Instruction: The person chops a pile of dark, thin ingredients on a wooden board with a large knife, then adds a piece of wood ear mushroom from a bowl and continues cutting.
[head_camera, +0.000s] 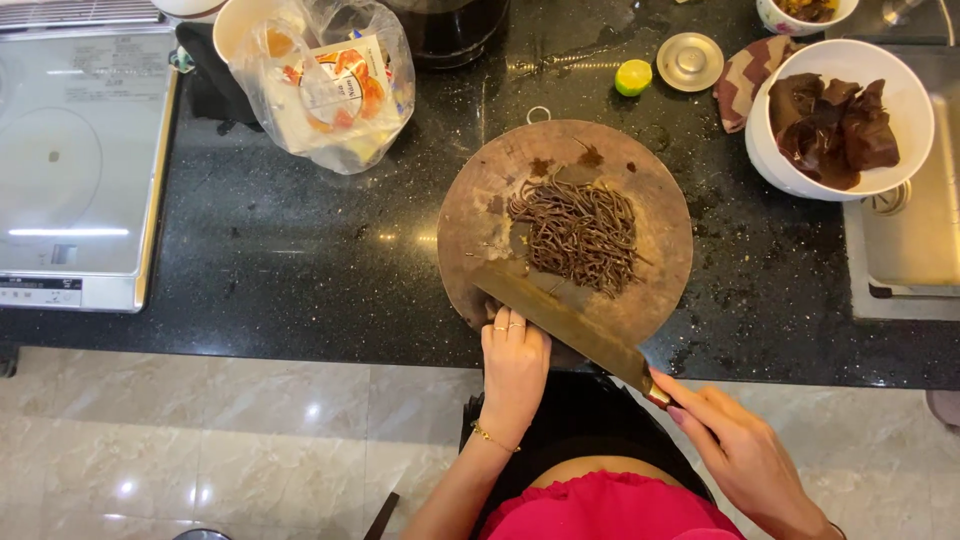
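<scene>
Setting: home kitchen. Evidence: black speckled stone counter (300, 250) running ahead of both hands. Induction cooktop (75, 160) set on it, well to the left of the left hand (513, 370). Steel sink (910, 240) beyond the right hand (740, 455), to its right. Round wooden chopping board (660, 290) just ahead of the hands, with a cleaver (560, 320) across it. White bowl (790, 170) of dark food beside the sink. Glossy tiled floor (250, 440) below the counter edge.

Strands pile (578, 232) on round cutting board (470, 210) mid-counter, cleaver (560, 320) across board's near edge, bowl (765, 150) right by sink (905, 240), bag (330, 85) and cooktop (80, 160) left.
</scene>
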